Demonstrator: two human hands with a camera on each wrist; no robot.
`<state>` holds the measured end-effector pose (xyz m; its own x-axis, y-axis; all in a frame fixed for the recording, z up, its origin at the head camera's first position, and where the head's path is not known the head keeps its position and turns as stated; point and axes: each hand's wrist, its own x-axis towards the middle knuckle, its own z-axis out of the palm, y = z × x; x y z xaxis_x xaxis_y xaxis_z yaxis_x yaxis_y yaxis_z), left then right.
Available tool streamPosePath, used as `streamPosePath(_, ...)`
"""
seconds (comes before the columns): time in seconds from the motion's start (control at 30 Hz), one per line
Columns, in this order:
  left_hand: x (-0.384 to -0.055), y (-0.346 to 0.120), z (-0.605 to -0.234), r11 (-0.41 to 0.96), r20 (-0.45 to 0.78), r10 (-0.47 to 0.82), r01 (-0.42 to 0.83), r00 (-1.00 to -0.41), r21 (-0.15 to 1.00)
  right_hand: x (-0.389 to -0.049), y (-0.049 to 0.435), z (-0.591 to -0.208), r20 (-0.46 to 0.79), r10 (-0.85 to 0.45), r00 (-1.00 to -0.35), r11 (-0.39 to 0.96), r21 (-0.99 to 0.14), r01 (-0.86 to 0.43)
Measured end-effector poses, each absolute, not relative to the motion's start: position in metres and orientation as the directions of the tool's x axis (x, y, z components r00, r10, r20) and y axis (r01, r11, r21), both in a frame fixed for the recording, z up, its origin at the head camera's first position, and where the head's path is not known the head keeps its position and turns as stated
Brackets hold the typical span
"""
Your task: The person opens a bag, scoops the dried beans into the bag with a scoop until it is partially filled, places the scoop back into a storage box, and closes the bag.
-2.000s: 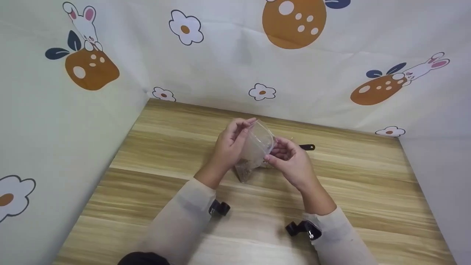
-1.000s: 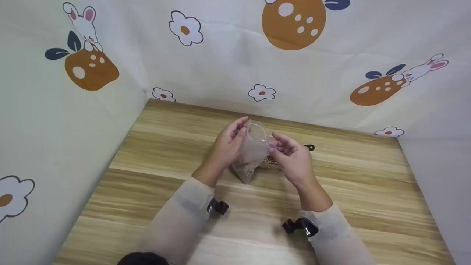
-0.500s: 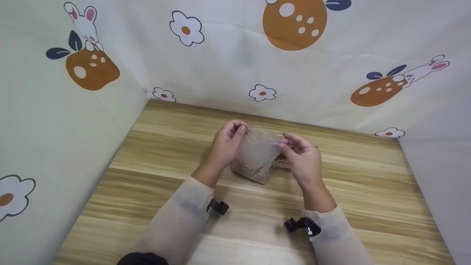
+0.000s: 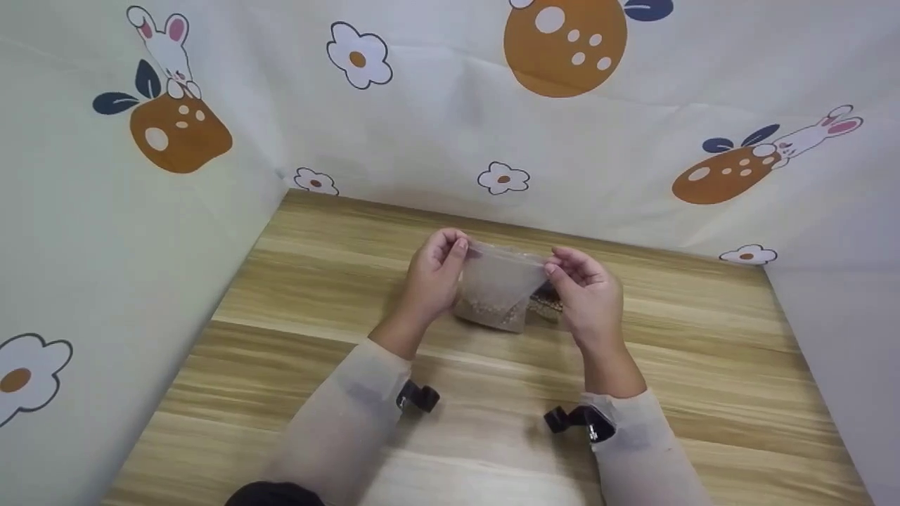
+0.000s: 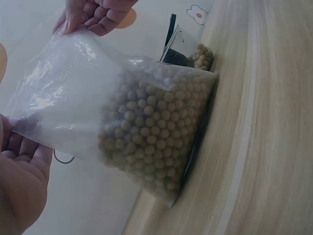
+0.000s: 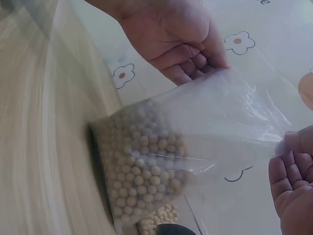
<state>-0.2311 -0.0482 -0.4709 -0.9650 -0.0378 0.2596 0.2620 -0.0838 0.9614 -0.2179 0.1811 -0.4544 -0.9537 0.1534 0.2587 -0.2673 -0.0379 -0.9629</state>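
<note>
A clear zip-top plastic bag (image 4: 496, 284) is stretched between both hands, its top edge pulled nearly straight. Small round tan balls (image 5: 156, 117), perhaps dried soybeans, fill its lower part. At the left end of the opening, my left hand (image 4: 436, 270) pinches the rim between thumb and fingers. My right hand (image 4: 590, 292) pinches the opposite corner, as the right wrist view also shows at the bag's edge. The bag's base is close to the wooden table (image 4: 464, 436); whether it bears on it I cannot tell.
Behind the bag stands a clear container (image 5: 188, 44) with more tan balls and a black scoop-like object (image 6: 175, 229) in it. It is mostly hidden by the bag and right hand in the head view. A patterned cloth wall (image 4: 422, 126) bounds the table's back and sides.
My right hand has moved right, away from the left. The bag's gaping, tilted mouth has drawn into a nearly straight line, and its base has swung from a hanging corner to roughly level.
</note>
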Motion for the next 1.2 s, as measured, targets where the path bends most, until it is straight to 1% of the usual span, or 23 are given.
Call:
streamPosePath(0.13,-0.231,-0.049,-0.469,-0.097,0.257,0.013,0.254,-0.966,0.962,-0.218,0.182,-0.455,0.26,0.14,-0.955,-0.033,-0.963,-0.267)
streamPosePath(0.27,-0.23,-0.051,-0.467,-0.06,0.24,0.065,0.237,-0.968,0.97,-0.217,0.183,-0.457,0.243,0.096,-0.965,-0.005,-0.97,-0.244)
streamPosePath(0.5,-0.229,-0.054,-0.47,-0.001,0.217,0.113,0.219,-0.97,0.976,-0.218,0.183,-0.461,0.155,0.024,-0.988,0.091,-0.984,-0.152)
streamPosePath(0.63,-0.23,-0.054,-0.471,-0.012,0.199,0.106,0.198,-0.974,0.98,-0.219,0.183,-0.463,0.139,0.013,-0.99,0.129,-0.982,-0.136)
streamPosePath(0.87,-0.232,-0.053,-0.473,-0.026,0.158,0.053,0.156,-0.986,0.987,-0.219,0.185,-0.465,0.126,0.017,-0.992,0.157,-0.98,-0.122)
streamPosePath(1.0,-0.231,-0.053,-0.474,-0.03,0.154,0.031,0.153,-0.988,0.988,-0.218,0.185,-0.465,0.143,0.019,-0.99,0.192,-0.972,-0.136)
streamPosePath(1.2,-0.23,-0.052,-0.473,-0.039,0.173,0.027,0.172,-0.984,0.984,-0.218,0.185,-0.466,0.208,0.021,-0.978,0.249,-0.948,-0.196)
